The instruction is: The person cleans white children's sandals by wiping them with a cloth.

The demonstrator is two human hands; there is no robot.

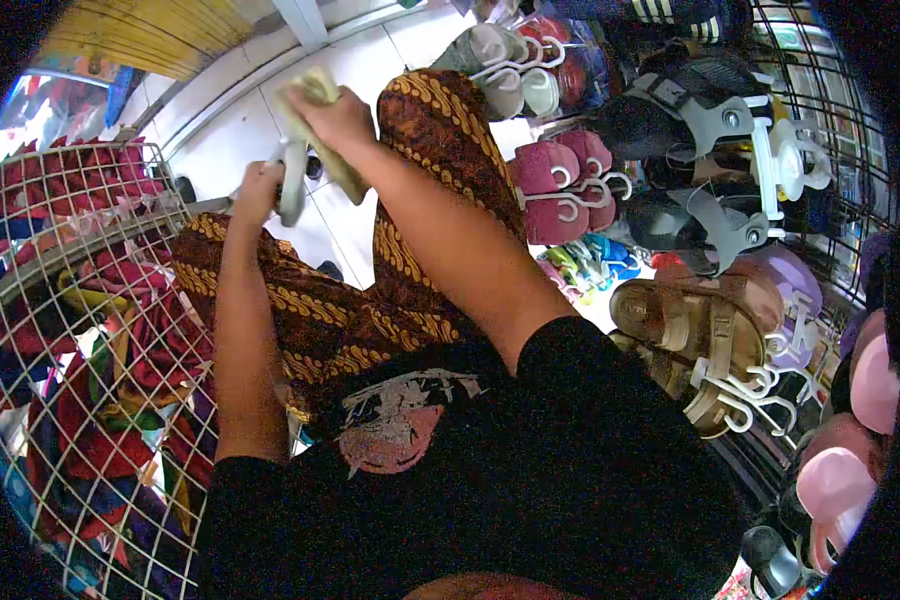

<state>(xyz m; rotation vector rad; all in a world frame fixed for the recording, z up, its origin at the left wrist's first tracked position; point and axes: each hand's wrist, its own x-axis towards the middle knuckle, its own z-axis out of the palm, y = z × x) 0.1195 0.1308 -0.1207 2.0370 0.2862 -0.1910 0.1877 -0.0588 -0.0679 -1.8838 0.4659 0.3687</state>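
Observation:
My left hand (259, 192) is closed on a pale grey, narrow thing (293, 183) that looks like a sandal seen edge-on. Its strap, if any, cannot be made out. In my right hand (340, 122), a pale yellow cloth (317, 88) is gripped, with its loose end hanging below toward my knee. The cloth is close beside the grey sandal; whether they touch is hard to tell. Both hands are in front of my bent knees, over a white tiled floor (355, 225).
To the left stands a white wire basket (90, 235) with colourful fabrics (135, 340) inside. On my right, a dark wire rack (815, 100) carries hanging footwear, including maroon slippers (550, 168), brown sandals (695, 320) and grey-strapped sandals (705, 115). Pink slippers (835, 485) hang nearer.

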